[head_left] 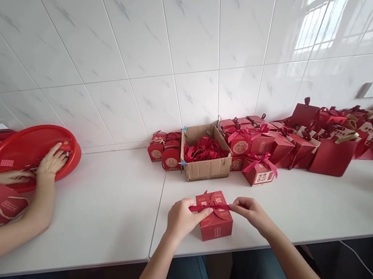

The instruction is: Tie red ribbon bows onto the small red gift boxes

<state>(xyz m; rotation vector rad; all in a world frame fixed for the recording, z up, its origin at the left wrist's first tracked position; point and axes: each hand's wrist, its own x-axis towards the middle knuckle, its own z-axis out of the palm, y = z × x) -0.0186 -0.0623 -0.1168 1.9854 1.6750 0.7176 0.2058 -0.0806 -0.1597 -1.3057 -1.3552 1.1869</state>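
Note:
A red gift box [217, 229] with gold printing and curved top flaps stands upright near the table's front edge. Across its top runs a dark red ribbon [219, 207]. My left hand [184, 217] grips the ribbon at the left side, its thumb lying over the top of the box. At the right side, my right hand [251, 212] pinches the other end of the ribbon between thumb and fingertips. The ribbon is stretched between both hands, and whether it is knotted cannot be made out.
Behind the box is a cardboard carton [209, 170] of red ribbons. Small red boxes [170, 156] stand left of it; several ribboned boxes [260, 172] and red bags [333, 154] line the right. At left, another person's hands [50, 161] reach into a red basin [30, 133].

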